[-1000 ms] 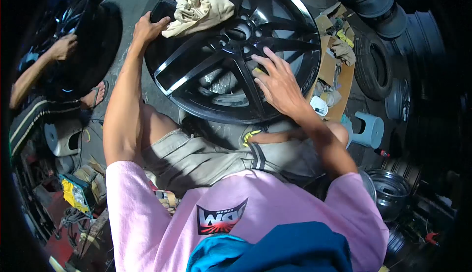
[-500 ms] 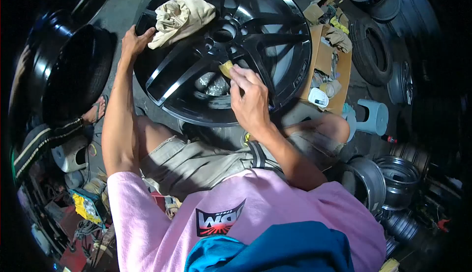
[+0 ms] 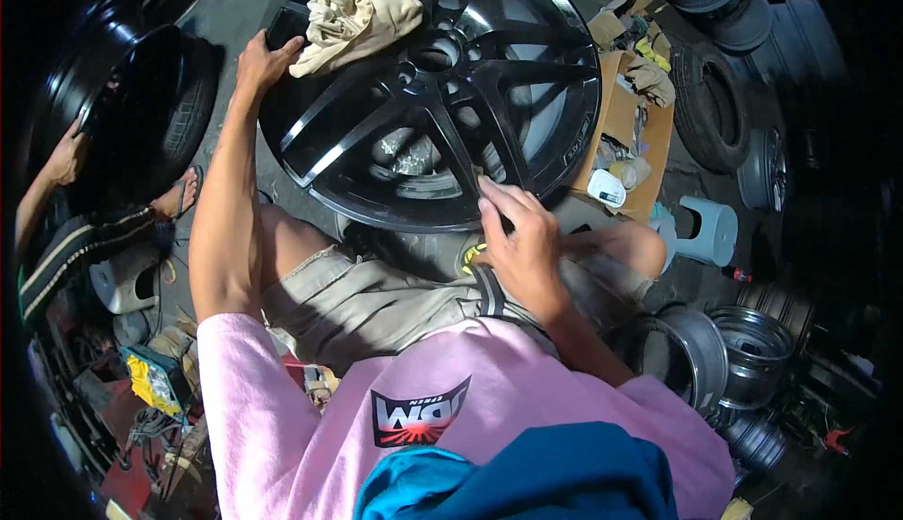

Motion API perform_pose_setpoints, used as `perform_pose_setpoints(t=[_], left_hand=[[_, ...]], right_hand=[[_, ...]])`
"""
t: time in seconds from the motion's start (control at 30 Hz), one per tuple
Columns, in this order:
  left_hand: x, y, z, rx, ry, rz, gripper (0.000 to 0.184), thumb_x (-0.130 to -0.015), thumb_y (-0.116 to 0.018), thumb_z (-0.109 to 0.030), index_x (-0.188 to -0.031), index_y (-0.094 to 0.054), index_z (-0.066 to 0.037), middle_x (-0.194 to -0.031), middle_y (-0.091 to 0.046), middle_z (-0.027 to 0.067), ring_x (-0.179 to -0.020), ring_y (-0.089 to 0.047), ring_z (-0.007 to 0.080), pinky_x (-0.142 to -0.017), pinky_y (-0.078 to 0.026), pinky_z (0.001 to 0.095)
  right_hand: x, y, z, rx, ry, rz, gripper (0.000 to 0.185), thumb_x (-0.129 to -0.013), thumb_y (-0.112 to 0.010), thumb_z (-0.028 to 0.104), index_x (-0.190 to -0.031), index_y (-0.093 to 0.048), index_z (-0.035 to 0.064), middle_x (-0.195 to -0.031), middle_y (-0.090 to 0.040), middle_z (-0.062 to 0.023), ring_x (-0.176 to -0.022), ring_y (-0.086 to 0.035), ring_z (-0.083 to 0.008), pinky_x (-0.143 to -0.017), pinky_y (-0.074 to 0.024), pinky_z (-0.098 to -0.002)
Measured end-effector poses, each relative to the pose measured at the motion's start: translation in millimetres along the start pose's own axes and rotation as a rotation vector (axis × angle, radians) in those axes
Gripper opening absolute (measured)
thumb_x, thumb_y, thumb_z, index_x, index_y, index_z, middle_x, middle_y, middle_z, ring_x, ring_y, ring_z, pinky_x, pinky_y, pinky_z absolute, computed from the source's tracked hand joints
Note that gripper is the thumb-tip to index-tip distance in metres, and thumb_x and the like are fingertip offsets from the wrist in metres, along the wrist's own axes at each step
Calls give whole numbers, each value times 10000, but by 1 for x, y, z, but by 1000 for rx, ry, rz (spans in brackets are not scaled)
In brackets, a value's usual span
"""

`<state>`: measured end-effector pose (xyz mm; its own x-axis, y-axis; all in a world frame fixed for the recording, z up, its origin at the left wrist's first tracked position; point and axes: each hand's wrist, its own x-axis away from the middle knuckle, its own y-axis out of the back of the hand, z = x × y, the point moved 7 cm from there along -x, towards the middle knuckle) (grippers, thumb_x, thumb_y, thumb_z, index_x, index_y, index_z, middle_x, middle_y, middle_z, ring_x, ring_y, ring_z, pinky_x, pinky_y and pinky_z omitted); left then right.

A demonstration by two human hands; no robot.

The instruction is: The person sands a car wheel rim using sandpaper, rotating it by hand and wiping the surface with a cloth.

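Observation:
A black multi-spoke alloy wheel (image 3: 433, 106) lies face up in front of my lap. My left hand (image 3: 267, 61) grips its outer edge at the left, thumb over the lip. Close to that thumb, a bunched cream cloth (image 3: 362, 26) rests on the spokes. My right hand (image 3: 520, 236) is at the near end of a spoke by the rim, its fingers pressed together and bent down. The small yellowish folded sandpaper seen in it a moment earlier is now hidden by the fingers.
A cardboard box (image 3: 649, 134) of odds and ends stands right of the wheel, beside a tyre (image 3: 710, 106). Nearby are a light-blue stool (image 3: 707, 230) and bare rims (image 3: 752, 341). At left, another person's hand (image 3: 68, 155) is near a dark wheel (image 3: 122, 106).
My right hand has slid from near the hub along the spoke toward the near rim. My left hand keeps its hold. Another person's hand has come into view at left.

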<state>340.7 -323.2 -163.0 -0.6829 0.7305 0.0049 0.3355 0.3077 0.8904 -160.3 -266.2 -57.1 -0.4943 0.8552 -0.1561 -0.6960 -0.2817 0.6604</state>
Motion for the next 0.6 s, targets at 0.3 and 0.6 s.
perform_pose_setpoints(t=[0.3,0.6], left_hand=[[1,-5,2,7,15,-17,1042,-812,-806,-660,-1512,-518,55,-1453,-607,308,-1387,-581,412,-1146,-470,457],[3,-6,-2,22,35,15,1014,-845,-787,-640,-1545,-490,31,-1460,-607,292,-1388,-579,408,-1148,-471,460]], right_hand=[[-49,-25,-19,-27,-39,4,284,-1034,-644,178,-1176,-738,-48,-990,-735,-295,-917,-757,-429,-787,-581,-423],[-64,15,16,664,847,327,267,-874,-749,145,-1124,-783,56,-1217,-704,-110,-1248,-607,-299,-1020,-483,-437]])
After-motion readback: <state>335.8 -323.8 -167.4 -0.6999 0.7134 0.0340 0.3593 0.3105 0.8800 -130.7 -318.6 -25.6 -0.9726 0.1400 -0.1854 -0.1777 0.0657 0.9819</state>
